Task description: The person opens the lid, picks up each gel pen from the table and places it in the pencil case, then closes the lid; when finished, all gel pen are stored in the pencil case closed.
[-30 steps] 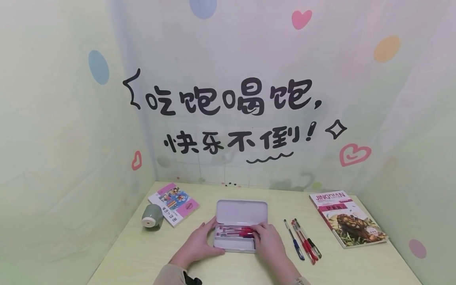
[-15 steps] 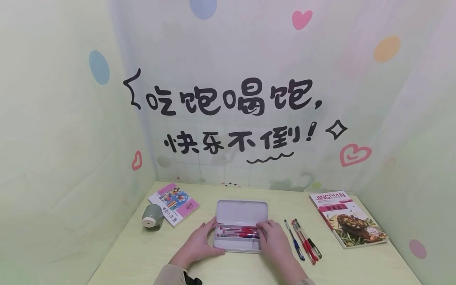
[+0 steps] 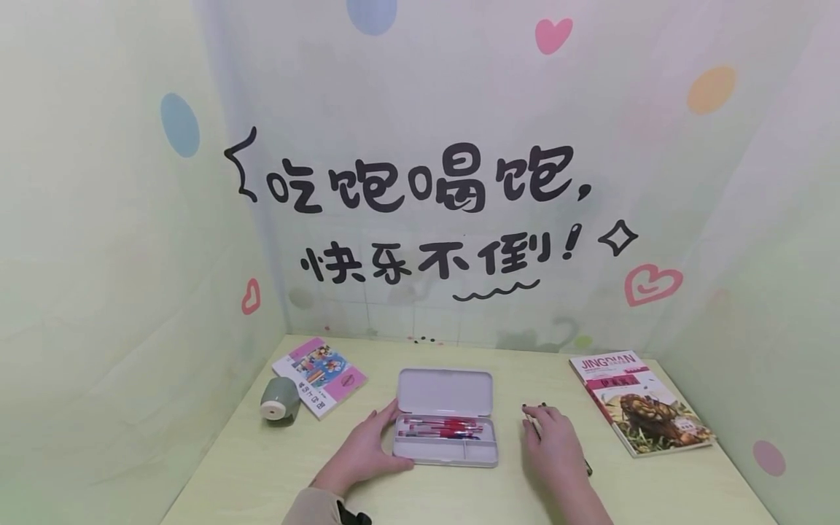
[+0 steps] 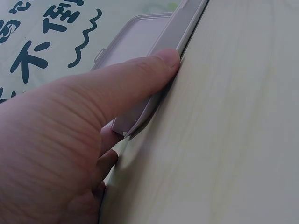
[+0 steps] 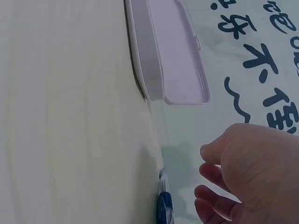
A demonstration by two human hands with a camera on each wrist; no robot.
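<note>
A pale lilac pencil case lies with its lid raised, and several red-capped pens rest in its rear compartment. My left hand grips the case's left end; in the left wrist view the thumb presses its front side, with the other fingers behind. Over the loose pens to the right of the case is my right hand, covering most of them. A black pen end shows beside it. In the right wrist view its fingers curl loosely with nothing between them, apart from a blue pen on the table.
A magazine lies at the right of the table. On the left are a pink and white booklet and a grey-green rounded object with a white holed end. A printed cloth wall stands behind.
My right hand has left the case's right end and moved right, over the loose pens. The pens inside the case show fully now. My left hand stays on the case.
</note>
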